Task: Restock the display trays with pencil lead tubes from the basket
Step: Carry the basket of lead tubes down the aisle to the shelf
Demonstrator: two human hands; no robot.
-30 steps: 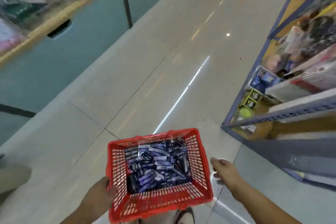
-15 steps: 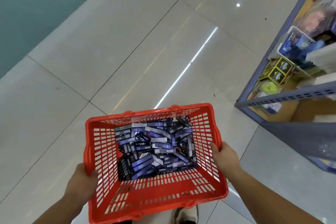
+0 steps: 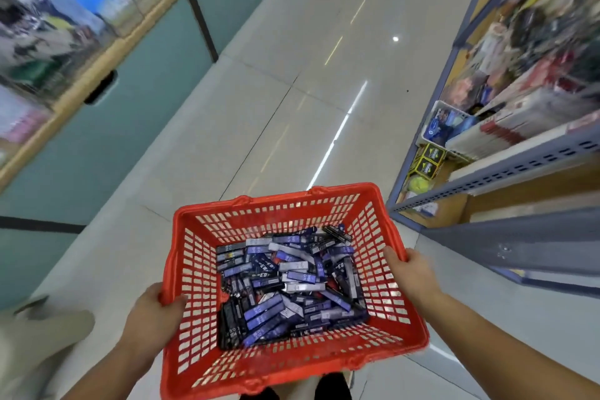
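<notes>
A red plastic basket (image 3: pixel 276 201) hangs in front of me above the tiled floor. Its bottom is covered with several blue, black and silver pencil lead tubes (image 3: pixel 285 286) lying in a loose heap. My left hand (image 3: pixel 152 318) grips the basket's left rim, thumb inside the wall. My right hand (image 3: pixel 410 273) grips the right rim. No display trays for the tubes can be made out in the blurred shelves.
A grey metal shelf unit (image 3: pixel 506 172) full of stationery stands close on the right, with a white tray (image 3: pixel 438 120) of blue packs at its end. A teal counter (image 3: pixel 107 127) with shelves lines the left. A shiny tiled aisle (image 3: pixel 292 75) runs ahead.
My right hand, free a second ago, now grips the basket's right rim. The view has lifted from the floor to the aisle, and the basket sits closer in front of me.
</notes>
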